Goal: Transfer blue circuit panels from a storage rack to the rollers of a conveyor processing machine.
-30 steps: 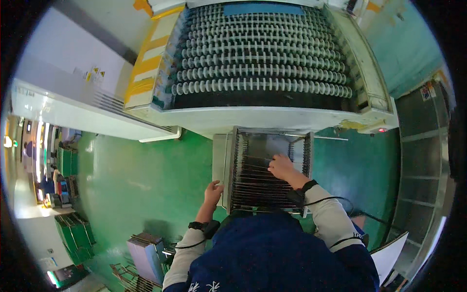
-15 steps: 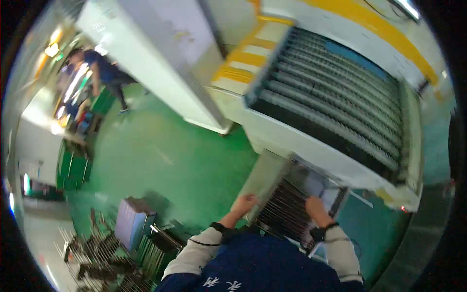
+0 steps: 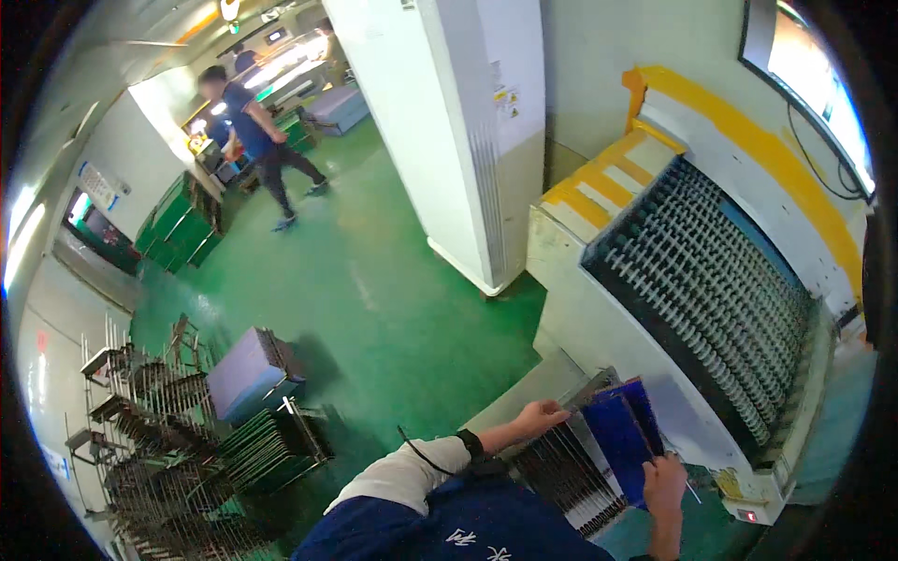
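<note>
A thin dark-blue panel [image 3: 617, 444] with a brownish edge stands tilted over the slotted rack [image 3: 559, 472]; a second blue sheet seems to overlap it at the upper right. My right hand [image 3: 665, 481] grips the panel's lower right edge, fingers closed on it. By the panel's upper left corner is my left hand [image 3: 543, 418], its fingers drawn together; whatever they hold, if anything, is too small to make out. Rows of dark slots show in the rack below my hands, and part of it is hidden by my body.
A roller conveyor machine [image 3: 702, 299] stands at the right, beside a tall white cabinet [image 3: 449, 140]. At the left are metal racks [image 3: 159, 439], a stack of purple-topped panels [image 3: 248, 369] and a slotted rack of green boards [image 3: 271, 449]. A person [image 3: 257, 131] walks farther back.
The view has swung left. The blue panel now shows raised over the rack in my right hand. My left hand has moved to the panel's upper corner. The person in the background is mid-stride.
</note>
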The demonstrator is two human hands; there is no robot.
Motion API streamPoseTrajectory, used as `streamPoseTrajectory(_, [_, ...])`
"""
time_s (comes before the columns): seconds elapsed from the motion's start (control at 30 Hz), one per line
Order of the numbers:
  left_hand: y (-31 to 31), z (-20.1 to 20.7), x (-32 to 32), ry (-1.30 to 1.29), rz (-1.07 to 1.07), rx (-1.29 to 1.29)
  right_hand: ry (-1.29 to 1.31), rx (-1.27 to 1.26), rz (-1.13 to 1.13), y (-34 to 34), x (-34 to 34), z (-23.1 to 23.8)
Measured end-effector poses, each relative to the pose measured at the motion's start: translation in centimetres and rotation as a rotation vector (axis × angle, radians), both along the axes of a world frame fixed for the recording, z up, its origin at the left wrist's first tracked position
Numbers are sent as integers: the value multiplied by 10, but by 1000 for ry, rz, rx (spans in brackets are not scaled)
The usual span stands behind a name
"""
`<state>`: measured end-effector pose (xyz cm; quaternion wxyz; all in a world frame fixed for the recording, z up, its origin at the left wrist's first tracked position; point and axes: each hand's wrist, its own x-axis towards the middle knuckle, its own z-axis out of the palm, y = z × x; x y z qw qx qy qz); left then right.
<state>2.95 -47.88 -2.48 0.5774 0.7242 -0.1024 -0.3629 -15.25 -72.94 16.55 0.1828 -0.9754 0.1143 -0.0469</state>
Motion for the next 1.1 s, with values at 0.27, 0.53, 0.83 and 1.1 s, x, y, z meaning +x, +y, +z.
streamPoseTrajectory(0.27, [-71,90,9,497,-329,-555,-255,1317,-527,-55,22,30])
streamPoseTrajectory(0.53, [-118,166,78,488,-104,-468,-483,1535,-571,-102,72,31])
streamPoseTrajectory(0.83, [-192,185,215,-590,29,-242,-255,-152,-815,-249,82,30])
streamPoseTrajectory(1.1, [-216,198,158,-1335,-363,382,-210,-334,-544,-155,94,1])
